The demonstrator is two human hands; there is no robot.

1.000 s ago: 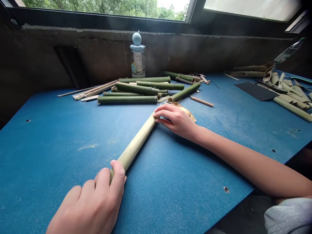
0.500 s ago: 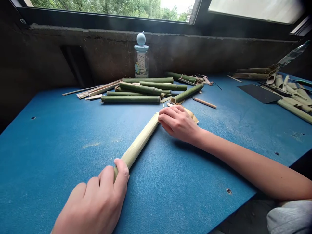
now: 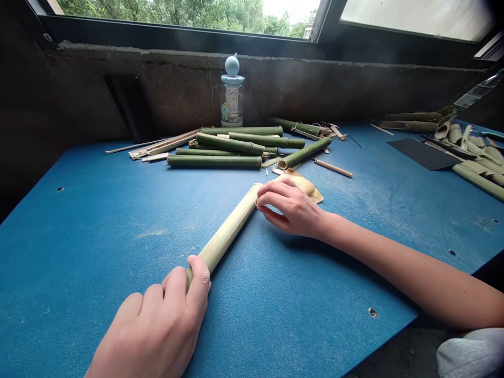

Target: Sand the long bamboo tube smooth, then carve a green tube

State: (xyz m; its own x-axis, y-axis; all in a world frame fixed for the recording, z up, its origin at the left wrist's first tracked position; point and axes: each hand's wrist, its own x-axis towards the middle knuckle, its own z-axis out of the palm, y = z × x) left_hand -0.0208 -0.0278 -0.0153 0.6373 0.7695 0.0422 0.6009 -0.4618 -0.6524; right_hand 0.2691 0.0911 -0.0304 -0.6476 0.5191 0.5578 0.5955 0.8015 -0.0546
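A pale, scraped bamboo piece (image 3: 228,230) lies slantwise on the blue table, its near end green. My left hand (image 3: 165,310) is wrapped round that near end, thumb on top. At the far end is my right hand (image 3: 289,206), its fingertips drawn together in a pinch right beside the bamboo's edge. A tiny pale sliver seems to show at those fingertips, too small to name. Partly behind my right hand rests a crumpled tan sheet of paper (image 3: 309,188).
Several green bamboo lengths (image 3: 214,161) lie at the back, with split strips (image 3: 165,144) to their left. A wooden-handled tool (image 3: 334,168) lies right of them. A clear bottle (image 3: 232,102) stands by the wall. Bamboo scraps (image 3: 478,152) and a dark sheet (image 3: 420,152) occupy the right.
My right hand's fingers have loosened a little, with a gap now showing between thumb and forefinger. My left hand keeps its hold; the whole view has shifted slightly.
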